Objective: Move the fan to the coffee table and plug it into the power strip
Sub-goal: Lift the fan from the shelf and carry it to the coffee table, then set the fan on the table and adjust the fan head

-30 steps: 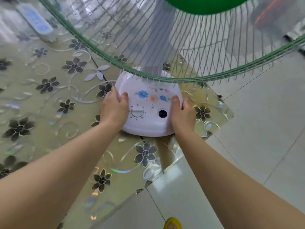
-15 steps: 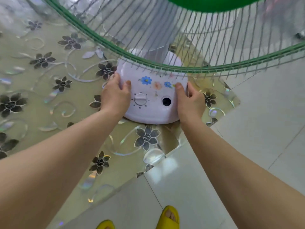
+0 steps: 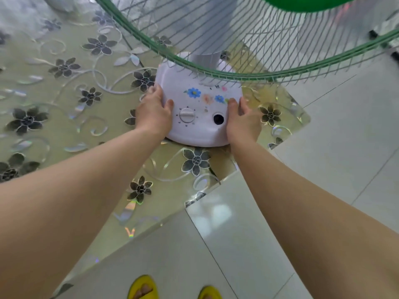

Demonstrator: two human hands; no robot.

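The fan has a white round base with flower stickers, a dial and a dark hole, a grey stem, and a green-rimmed wire guard filling the top of the view. Its base rests on the coffee table, near the table's right corner. My left hand grips the base's left side, thumb on top. On the opposite side my right hand holds the base the same way. No power strip or plug shows in this frame.
The table has a yellowish top with a dark flower pattern; its corner lies just right of the fan. White floor tiles spread to the right and below. My feet in yellow sandals stand by the table's near edge.
The view has pulled back and tilted down, bringing my sandals into sight. The power strip seen at top left a second ago has left the frame. Both hands keep their grip on the base.
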